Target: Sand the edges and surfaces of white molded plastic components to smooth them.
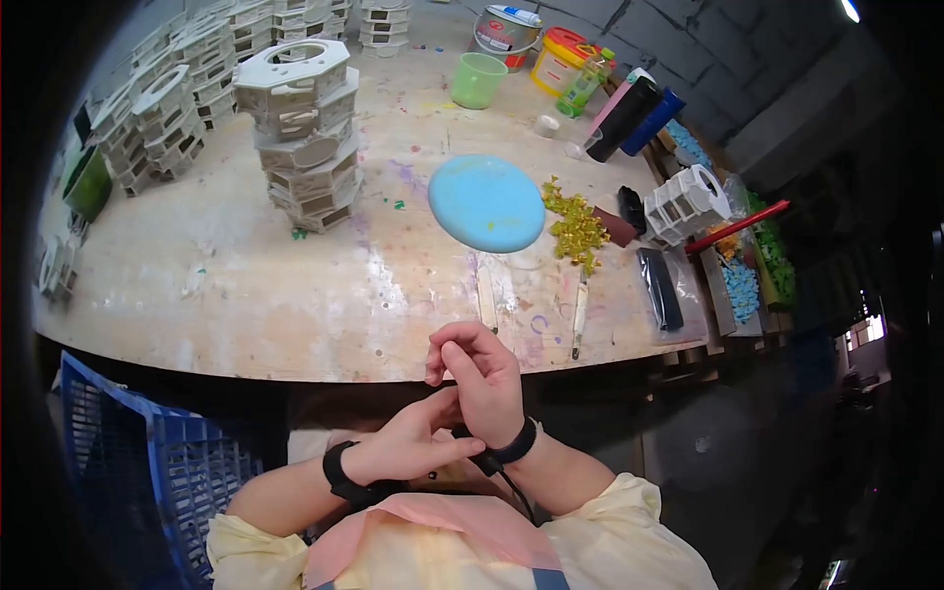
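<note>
My right hand (479, 379) is raised in front of my chest, just below the table's near edge, its fingers curled loosely with nothing in them. My left hand (413, 442) reaches across to it, fingertips touching the black band (511, 447) on my right wrist. A matching black band (339, 472) sits on my left wrist. Both sleeves are pale yellow. Nearest on the wooden table (246, 295) lie a round light-blue disc (487, 202) and a heap of small yellow pieces (575, 226).
A tall stack of white octagonal moulds (305, 133) stands mid-table, with more white stacks (167, 108) at the back left. A green cup (478, 79), tins and bottles stand at the back. A white mould (686, 205), black items and blue bits lie at right. A blue crate (147, 472) sits at lower left.
</note>
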A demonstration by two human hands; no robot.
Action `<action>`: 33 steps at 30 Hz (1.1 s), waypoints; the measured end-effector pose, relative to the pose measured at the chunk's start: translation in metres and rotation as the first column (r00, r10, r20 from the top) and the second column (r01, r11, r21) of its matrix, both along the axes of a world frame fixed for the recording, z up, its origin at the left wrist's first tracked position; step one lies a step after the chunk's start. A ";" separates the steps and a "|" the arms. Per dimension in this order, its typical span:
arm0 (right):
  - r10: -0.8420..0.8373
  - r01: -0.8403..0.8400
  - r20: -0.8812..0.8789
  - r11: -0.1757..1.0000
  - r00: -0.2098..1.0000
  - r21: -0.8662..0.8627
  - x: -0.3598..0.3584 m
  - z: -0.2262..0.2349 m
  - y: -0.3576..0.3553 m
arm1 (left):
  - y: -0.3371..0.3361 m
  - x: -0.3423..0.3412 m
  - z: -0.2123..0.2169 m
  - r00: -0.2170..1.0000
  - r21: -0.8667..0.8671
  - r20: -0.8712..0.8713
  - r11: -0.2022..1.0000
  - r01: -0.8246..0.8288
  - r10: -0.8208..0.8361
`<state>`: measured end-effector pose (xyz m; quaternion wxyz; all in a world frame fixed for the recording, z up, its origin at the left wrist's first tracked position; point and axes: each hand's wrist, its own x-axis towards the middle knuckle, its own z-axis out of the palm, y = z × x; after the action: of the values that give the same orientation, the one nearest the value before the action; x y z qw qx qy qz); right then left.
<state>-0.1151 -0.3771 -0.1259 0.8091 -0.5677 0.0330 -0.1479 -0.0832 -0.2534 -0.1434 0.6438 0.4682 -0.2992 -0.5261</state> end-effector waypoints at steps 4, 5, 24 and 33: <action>-0.066 0.067 -0.023 0.996 0.998 0.052 0.000 -0.001 -0.009 | -0.015 -0.008 -0.013 0.979 -0.027 0.187 0.997 -0.079 0.082; -0.085 0.087 -0.024 0.992 0.996 0.089 0.000 -0.001 -0.013 | -0.017 -0.010 -0.015 0.958 -0.048 0.259 0.992 -0.115 0.123; -0.245 0.227 0.020 0.859 0.969 -0.459 -0.036 0.018 -0.117 | 0.033 0.015 0.040 0.767 -0.004 0.642 1.000 0.023 -0.015; -0.609 0.273 0.106 0.188 0.786 -0.943 0.002 0.012 -0.293 | 0.159 0.052 0.117 0.861 0.321 0.454 0.858 -0.400 0.232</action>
<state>-0.1129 -0.6703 -0.1143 0.2424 -0.9001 0.2265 -0.2824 -0.0315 -0.0945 -0.0261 0.5369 0.7317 -0.2259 -0.3540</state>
